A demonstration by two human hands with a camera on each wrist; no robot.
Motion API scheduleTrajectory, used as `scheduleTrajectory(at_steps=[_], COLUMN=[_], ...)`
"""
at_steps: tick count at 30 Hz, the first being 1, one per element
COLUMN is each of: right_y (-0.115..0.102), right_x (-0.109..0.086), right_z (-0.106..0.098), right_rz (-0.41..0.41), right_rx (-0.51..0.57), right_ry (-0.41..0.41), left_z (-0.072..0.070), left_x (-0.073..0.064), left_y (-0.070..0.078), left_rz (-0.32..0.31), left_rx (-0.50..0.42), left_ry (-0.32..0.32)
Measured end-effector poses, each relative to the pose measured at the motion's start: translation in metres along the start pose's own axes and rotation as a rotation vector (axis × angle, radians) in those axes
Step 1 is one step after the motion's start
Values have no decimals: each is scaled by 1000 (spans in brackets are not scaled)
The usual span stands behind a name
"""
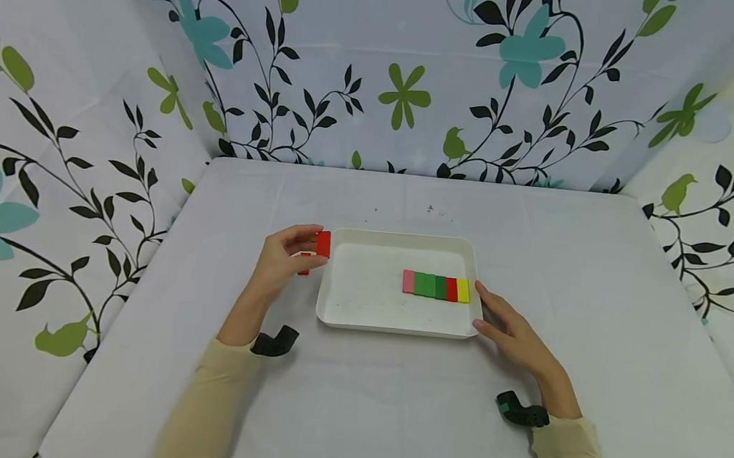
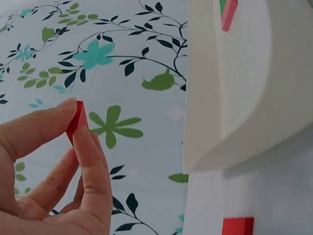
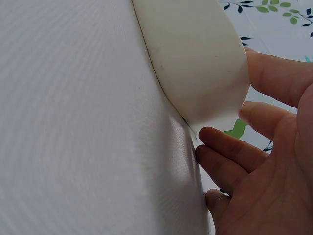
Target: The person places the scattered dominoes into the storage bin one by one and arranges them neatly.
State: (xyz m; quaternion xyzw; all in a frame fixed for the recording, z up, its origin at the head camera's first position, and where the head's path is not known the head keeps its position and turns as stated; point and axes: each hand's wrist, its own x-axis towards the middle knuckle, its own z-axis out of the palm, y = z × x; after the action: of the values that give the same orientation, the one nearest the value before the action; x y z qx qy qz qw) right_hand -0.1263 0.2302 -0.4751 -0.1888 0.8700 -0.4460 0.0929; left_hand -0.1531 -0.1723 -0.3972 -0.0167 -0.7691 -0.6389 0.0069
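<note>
My left hand pinches a small red rectangular block between thumb and fingertips, just off the left edge of a white tray. A second red block lies on the table beside the tray, partly hidden by that hand in the head view. Inside the tray, toward its right side, a pink block, green blocks, a red block and a yellow block sit side by side in a row. With loosely bent fingers, my right hand touches the tray's right end.
A white cloth covers the table. Curtains with leaf and flower prints stand behind and at both sides. Small dark specks show on the cloth beyond the tray. Each wrist wears a black strap.
</note>
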Motion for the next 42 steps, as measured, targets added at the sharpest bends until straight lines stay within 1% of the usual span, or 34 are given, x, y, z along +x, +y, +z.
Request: scheduleTrajectory(at_steps=[6, 9, 13, 20, 23, 28, 33, 37, 42], right_y=[0, -1, -9, -38, -41, -38, -36, -37, -36], right_x=[0, 1, -1, -5, -5, -4, -4, -5, -6], right_z=[0, 0, -2, -7, -8, -8, -7, -8, -7], right_rz=[11, 13, 16, 4, 3, -1, -4, -1, -1], right_rx=[-2, -5, -6, 4, -3, 8, 15, 12, 18], right_ry=[-6, -8, -10, -15, -15, -14, -17, -13, -14], left_z=[26, 40, 58, 84, 93, 105, 111, 115, 118], left_x=[9, 13, 18, 25, 28, 31, 31, 32, 31], left_y=[9, 11, 10, 2, -1, -9, -21, -28, -31], left_rz=[34, 26, -26, -120, -145, -185, -236, -241, -236], left_rx=[-90, -99, -98, -96, -79, -61, -34, -19, 8], left_ry=[-87, -110, -120, -126, -138, -150, -158, -160, -150])
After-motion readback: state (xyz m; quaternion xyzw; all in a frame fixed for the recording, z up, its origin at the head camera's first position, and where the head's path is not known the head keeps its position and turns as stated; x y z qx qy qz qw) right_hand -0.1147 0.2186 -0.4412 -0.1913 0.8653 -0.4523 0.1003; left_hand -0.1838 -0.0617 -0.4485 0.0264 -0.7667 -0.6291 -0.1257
